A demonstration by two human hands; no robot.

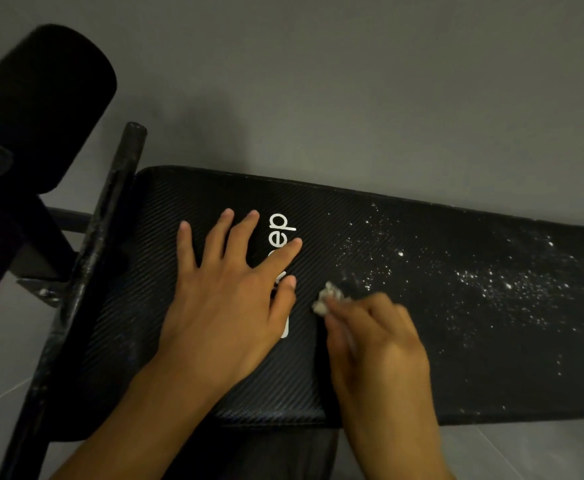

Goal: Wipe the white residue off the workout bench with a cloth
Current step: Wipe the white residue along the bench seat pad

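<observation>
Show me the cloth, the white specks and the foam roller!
cloth (326, 296), head view, its crumpled pale tip.
white specks (491, 282), head view, their thickest patch.
foam roller (51, 98), head view, middle of its black side.

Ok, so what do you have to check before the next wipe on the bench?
1. Cloth in grip: ok. The right hand pinches a small crumpled wad.
2. Cloth touching the bench: cannot tell, the right hand is blurred.
3. Bench steadied: ok. The left hand lies flat on the pad, fingers spread.
4. Wiping path free: ok. The white residue lies to the right of the cloth, the left hand to its left.
5. Residue gone: not ok. Specks are scattered over the right part of the pad.
</observation>
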